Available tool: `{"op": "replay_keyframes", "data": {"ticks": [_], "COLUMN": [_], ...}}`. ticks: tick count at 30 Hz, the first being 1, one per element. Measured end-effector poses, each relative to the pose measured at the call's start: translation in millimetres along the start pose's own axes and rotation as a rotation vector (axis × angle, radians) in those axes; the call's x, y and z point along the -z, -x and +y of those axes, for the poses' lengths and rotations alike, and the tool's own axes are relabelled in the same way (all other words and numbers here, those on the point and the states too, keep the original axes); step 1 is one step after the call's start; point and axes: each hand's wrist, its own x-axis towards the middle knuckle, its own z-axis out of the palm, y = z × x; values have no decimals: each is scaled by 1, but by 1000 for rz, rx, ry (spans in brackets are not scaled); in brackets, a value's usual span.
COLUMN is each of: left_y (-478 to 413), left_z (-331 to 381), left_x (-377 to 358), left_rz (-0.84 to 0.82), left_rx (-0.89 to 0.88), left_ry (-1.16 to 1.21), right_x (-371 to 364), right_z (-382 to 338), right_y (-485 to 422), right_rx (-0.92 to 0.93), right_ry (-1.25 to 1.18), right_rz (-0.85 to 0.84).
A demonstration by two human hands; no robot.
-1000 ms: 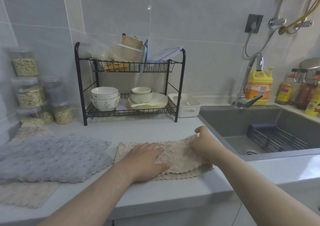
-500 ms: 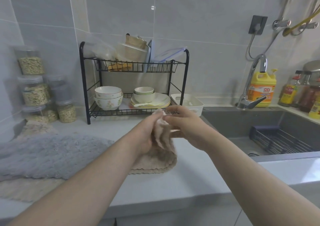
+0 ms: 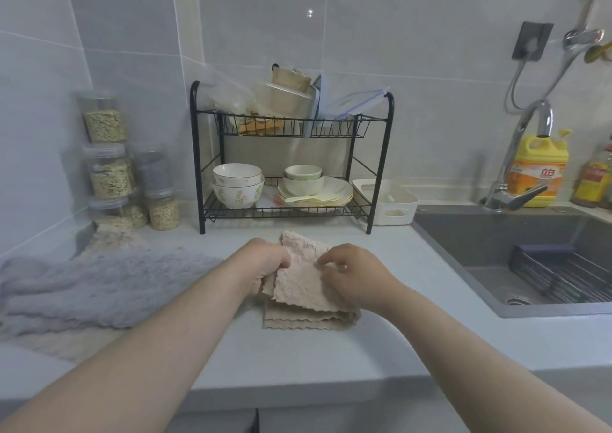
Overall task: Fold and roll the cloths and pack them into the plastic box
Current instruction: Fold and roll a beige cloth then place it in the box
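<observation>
A beige fluffy cloth [image 3: 303, 283] lies folded on the counter in front of me, its top layer lifted. My left hand [image 3: 261, 267] grips the cloth's left edge with curled fingers. My right hand [image 3: 352, 275] pinches its right side. A grey cloth [image 3: 99, 287] lies spread at the left, over another beige cloth [image 3: 59, 343]. One more beige cloth [image 3: 112, 238] lies behind it near the jars. The white plastic box [image 3: 392, 212] stands to the right of the dish rack, by the sink.
A black two-tier dish rack [image 3: 288, 167] with bowls and plates stands at the back. Stacked jars [image 3: 112, 171] line the left wall. The sink [image 3: 516, 247] with a tap [image 3: 516, 167] and a yellow detergent bottle [image 3: 538, 171] lies at the right.
The cloth lay flat under both hands, was lifted up off the counter, and now is lowered again as a folded stack, with both hands holding its upper layer.
</observation>
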Motion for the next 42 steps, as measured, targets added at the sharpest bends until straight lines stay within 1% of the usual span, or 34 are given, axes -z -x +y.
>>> {"op": "replay_keyframes", "data": {"ticks": [4, 6, 8, 9, 10, 11, 12, 13, 14, 15, 16, 19, 25, 28, 30, 31, 32, 33, 34, 35, 37, 39, 42], "left_y": [0, 4, 14, 18, 20, 22, 21, 19, 17, 14, 11, 9, 10, 7, 6, 7, 8, 10, 13, 17, 26, 30, 21], "left_z": [-11, -14, -13, -12, -11, -11, -12, -14, -18, -24, -29, -38, -39, -42, -42, -42, -43, -44, -44, -43, -35, -25, -13], "left_x": [1, 1, 4, 5, 6, 6, 7, 6, 4, 3, 3, 5, 5, 3, 3, 2, 1, -1, -5, -8, -14, -15, -6], "left_rz": [1, 36, 127, 198, 228, 177, 61, -68, -168, -226, -248, -273, -285, -295, -294, -281, -254, -217, -172, -126, -54, 1, 133], "left_rx": [-23, -96, -247, -380, -538, -680, -767, -787, -756, -713, -684, -612, -548, -546, -539, -534, -529, -526, -525, -525, -527, -539, -595], "left_ry": [-197, -372, -693, -846, -921, -936, -937, -954, -1005, -1072, -1129, -1223, -1273, -1269, -1254, -1243, -1235, -1228, -1223, -1222, -1238, -1217, -1074], "right_x": [-8, -10, -8, -6, -4, -3, -4, -6, -8, -10, -12, -18, -24, -25, -24, -22, -20, -18, -15, -12, -11, -8, -4], "right_z": [8, 9, 10, 11, 12, 13, 15, 18, 19, 19, 19, 19, 29, 31, 28, 26, 23, 21, 18, 16, 16, 18, 24], "right_y": [-1, 0, 1, 1, 1, 1, 1, 0, 1, 2, 3, 5, 2, 2, 2, 3, 4, 5, 7, 9, 11, 10, 4], "right_rx": [63, 99, 126, 117, 103, 102, 115, 135, 135, 115, 91, 80, 36, 33, 10, -31, -91, -168, -245, -303, -332, -318, -244], "right_ry": [151, 184, 188, 181, 178, 179, 179, 177, 180, 183, 190, 268, 372, 348, 274, 210, 163, 163, 228, 318, 416, 415, 307], "right_rz": [-36, -20, 30, 57, 71, 67, 44, 11, -32, -80, -124, -201, -313, -320, -300, -241, -144, -36, 27, 24, -58, -88, -126]}}
